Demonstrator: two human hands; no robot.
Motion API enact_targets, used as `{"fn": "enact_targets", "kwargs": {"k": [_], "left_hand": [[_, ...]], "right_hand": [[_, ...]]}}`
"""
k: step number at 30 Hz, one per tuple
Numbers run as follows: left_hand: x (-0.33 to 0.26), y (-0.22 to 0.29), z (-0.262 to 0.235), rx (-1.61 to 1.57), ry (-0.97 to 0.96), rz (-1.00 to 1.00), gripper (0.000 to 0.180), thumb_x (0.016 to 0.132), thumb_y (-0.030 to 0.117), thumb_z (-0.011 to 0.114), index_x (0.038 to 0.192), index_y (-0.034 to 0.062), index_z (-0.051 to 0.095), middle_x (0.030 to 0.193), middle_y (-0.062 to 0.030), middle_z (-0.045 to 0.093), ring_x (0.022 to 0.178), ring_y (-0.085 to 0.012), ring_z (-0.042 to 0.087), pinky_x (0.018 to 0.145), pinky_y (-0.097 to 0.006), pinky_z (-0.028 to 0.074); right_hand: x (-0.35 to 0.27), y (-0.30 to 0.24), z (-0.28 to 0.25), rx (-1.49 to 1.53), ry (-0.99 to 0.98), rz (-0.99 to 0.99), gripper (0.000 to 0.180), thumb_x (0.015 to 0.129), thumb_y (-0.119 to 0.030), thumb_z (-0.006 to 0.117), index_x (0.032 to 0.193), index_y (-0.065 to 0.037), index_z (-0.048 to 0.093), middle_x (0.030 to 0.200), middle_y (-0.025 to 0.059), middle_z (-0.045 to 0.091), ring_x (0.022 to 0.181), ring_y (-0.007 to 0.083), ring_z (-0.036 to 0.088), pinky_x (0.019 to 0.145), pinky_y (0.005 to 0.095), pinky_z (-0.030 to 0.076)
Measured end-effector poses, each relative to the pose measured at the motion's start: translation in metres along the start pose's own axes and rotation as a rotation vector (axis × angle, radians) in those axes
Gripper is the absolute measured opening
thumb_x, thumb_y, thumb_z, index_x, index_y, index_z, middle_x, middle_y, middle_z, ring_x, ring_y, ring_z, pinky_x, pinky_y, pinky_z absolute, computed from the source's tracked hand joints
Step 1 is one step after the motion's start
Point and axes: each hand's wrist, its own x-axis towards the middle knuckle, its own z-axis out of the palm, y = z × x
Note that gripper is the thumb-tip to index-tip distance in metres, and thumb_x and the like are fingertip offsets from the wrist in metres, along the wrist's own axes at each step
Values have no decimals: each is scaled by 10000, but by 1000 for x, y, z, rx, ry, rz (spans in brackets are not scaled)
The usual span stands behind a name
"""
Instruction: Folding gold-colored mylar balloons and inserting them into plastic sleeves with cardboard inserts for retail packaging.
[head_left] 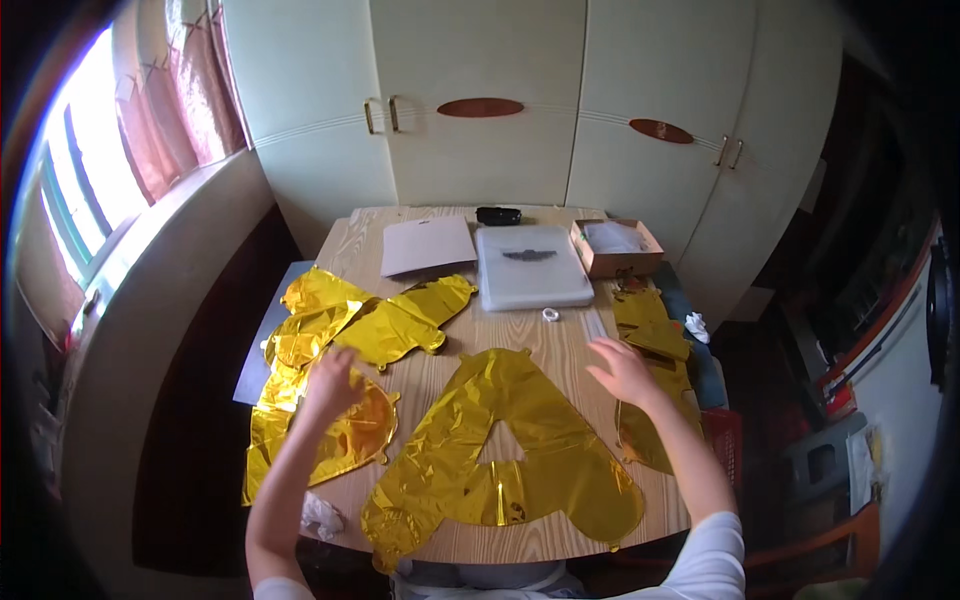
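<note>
A flat gold foil balloon shaped like the letter A (560,465) lies on the table in front of me, its point facing away. To its left my left hand (335,382) hovers over a pile of gold foil balloons (340,435); its fingers look loosely bent and apart, with nothing visible in them. My right hand (622,373) is right of the A's tip, fingers spread and holding nothing. Just beyond its fingertips lies a clear narrow strip (595,325). More folded gold foil (650,325) lies at the right edge, partly hidden by my right forearm.
Along the back of the wooden table (545,385) are a pale flat folder (428,248), a translucent plastic case (535,280), a black object (498,215) and an open box (625,265). A white ring of tape (550,315) lies mid-table. Crumpled white tissue (322,517) sits near left.
</note>
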Motion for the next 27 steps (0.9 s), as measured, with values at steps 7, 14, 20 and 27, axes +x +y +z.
{"fn": "enact_targets", "kwargs": {"k": [7,14,20,27], "left_hand": [[59,-82,3,215,23,-208,889,727,414,750,1429,44,350,1390,-178,470,1277,-357,453,1049,-487,382],[91,-102,14,265,-166,-197,879,702,434,762,1371,20,371,1068,-192,671,1002,-355,650,836,-433,529],[111,-105,18,530,-103,-150,136,765,178,633,821,90,719,850,-113,715,836,-282,696,784,-441,490],[169,-117,-44,962,450,-125,131,827,196,605,945,189,662,1126,-9,568,1079,-188,499,857,-387,386]], "right_hand": [[-86,23,-9,73,194,-67,424,865,-214,675,1237,-32,583,1321,167,544,1242,339,488,1046,413,399],[-136,28,-16,64,160,132,484,853,-207,685,1284,-40,544,1374,161,496,1251,355,476,1039,421,407],[-157,34,-16,58,107,199,545,849,-247,700,1330,-59,527,1430,161,457,1346,329,403,1111,442,325],[-162,45,5,-97,20,159,663,831,-419,698,1383,-104,509,1490,103,416,1404,308,335,1154,523,197]]}}
